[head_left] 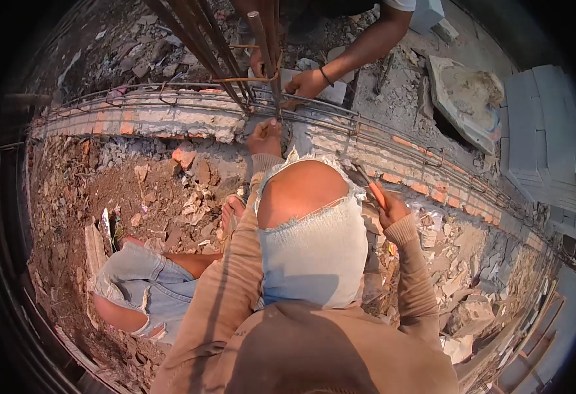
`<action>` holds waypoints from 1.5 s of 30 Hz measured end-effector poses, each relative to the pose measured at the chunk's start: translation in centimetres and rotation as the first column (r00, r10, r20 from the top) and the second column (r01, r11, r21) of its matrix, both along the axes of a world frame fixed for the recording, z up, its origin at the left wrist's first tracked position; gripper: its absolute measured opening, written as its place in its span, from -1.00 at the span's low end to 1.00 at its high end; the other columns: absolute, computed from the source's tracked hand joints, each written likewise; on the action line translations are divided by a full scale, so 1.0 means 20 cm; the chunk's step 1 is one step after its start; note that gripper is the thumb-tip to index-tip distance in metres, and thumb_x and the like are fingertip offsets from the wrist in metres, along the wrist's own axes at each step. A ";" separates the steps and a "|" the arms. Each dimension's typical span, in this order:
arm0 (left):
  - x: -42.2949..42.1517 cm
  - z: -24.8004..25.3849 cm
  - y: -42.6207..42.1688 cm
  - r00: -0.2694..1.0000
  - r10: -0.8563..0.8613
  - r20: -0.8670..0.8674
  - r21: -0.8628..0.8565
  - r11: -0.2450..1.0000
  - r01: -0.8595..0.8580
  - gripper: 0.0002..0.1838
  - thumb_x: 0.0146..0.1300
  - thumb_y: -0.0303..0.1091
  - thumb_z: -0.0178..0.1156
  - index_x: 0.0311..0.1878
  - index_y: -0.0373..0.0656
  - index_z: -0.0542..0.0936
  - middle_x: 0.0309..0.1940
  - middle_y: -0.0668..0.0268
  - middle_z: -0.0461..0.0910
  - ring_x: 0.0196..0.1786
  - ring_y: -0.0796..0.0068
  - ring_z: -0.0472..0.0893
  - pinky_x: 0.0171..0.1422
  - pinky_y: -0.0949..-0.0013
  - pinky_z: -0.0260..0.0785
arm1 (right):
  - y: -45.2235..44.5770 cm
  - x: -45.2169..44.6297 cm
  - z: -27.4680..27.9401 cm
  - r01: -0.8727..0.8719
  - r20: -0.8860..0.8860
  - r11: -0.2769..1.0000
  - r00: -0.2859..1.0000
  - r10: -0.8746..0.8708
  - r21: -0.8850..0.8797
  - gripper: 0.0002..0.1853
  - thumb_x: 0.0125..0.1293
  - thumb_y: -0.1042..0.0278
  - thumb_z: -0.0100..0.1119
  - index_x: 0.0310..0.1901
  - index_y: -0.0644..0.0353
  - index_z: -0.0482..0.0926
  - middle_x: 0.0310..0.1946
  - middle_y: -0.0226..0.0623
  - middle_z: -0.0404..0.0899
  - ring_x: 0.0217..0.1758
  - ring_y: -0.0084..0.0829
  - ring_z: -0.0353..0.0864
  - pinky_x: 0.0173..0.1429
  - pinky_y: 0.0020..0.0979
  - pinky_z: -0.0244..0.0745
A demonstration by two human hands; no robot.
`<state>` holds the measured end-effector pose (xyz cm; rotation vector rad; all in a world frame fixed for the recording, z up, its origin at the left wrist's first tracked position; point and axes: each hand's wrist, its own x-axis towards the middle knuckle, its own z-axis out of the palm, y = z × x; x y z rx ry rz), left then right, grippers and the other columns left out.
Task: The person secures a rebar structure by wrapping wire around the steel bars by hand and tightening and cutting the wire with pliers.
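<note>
My left hand (265, 139) is closed at the foot of the upright steel bars (271, 62), its fingertips against or beside one bar. Anything small between the fingers is hidden. To the right of my bent knee, my right hand (395, 211) is wrapped round the orange handle of what look like pincers (375, 190), their dark metal head towards the wall. Long horizontal rebar (340, 118) with stirrups runs along the brick wall top. Opposite me, a co-worker's hand (306, 84) with a dark wristband reaches to the same upright bars, below a square stirrup (261, 79).
A worn basin with mortar residue (468, 98) lies beyond the wall at the right, beside stacked grey blocks (543, 131). Broken brick and rubble (196, 210) cover the ground on my side. More upright bars lean at the upper left of the joint.
</note>
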<state>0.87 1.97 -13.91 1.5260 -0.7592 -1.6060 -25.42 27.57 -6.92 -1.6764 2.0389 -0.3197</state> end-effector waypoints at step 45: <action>0.16 0.00 -0.13 0.873 -0.057 0.485 -0.570 0.737 0.364 -0.68 0.09 -0.38 0.48 -0.08 -0.27 0.71 -0.16 0.11 0.70 -0.17 0.36 0.72 -0.10 0.33 0.55 | 0.09 0.07 -0.34 0.210 -0.109 0.978 0.971 -0.211 -0.015 -0.68 0.05 0.50 0.20 -0.10 0.16 0.49 -0.09 -0.14 0.49 -0.07 0.00 0.57 -0.02 -0.07 0.50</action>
